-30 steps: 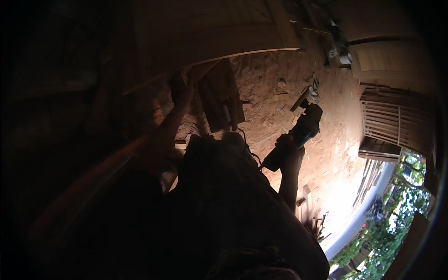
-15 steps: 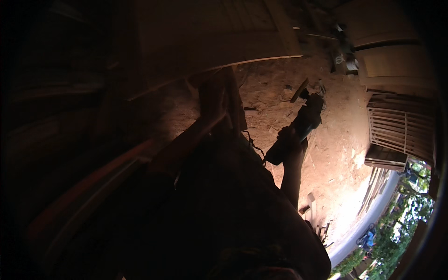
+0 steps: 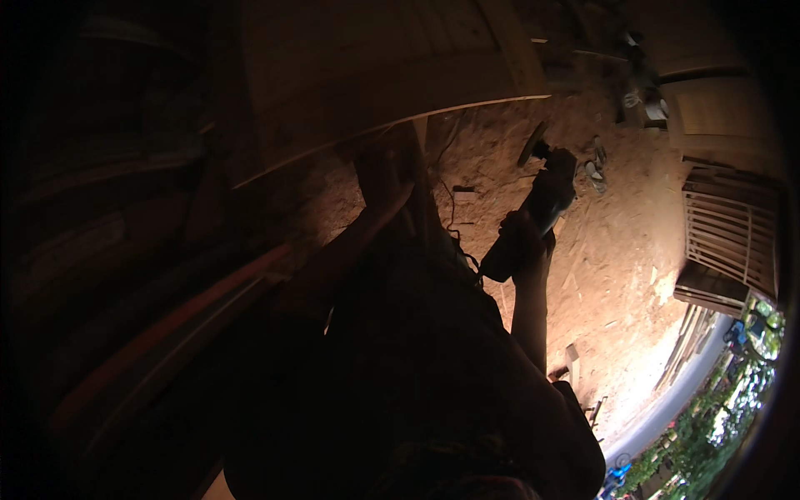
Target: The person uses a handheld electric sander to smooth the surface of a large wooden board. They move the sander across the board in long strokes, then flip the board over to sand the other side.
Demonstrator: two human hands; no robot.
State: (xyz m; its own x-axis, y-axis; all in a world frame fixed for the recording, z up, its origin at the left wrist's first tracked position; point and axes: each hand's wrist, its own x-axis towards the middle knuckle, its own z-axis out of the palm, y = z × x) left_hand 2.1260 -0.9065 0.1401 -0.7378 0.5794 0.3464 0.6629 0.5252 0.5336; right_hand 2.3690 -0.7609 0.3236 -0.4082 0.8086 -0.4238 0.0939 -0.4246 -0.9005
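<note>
My right hand [image 3: 522, 232] is closed round the dark body of an angle grinder [image 3: 546, 200], held out to my right above the dirt floor. At its far end a disc [image 3: 531, 144] stands almost edge-on. A dark cord hangs near the back of the tool. My left hand [image 3: 385, 173] is at the near edge of a large wooden panel [image 3: 375, 83], beside an upright wooden leg. Deep shadow and the panel's edge hide its fingers, so its grip does not show.
Wood scraps and a pair of sandals [image 3: 595, 171] lie on the dirt floor [image 3: 617, 242]. A slatted wooden frame [image 3: 725, 229] stands at the right, below a pale wooden panel [image 3: 717, 112]. A long reddish bar [image 3: 183, 325] runs along my left.
The view has shifted slightly, so the surroundings sit farther right. The grinder in my right hand has moved a little forward and left relative to the floor. My left hand stays at the panel's edge.
</note>
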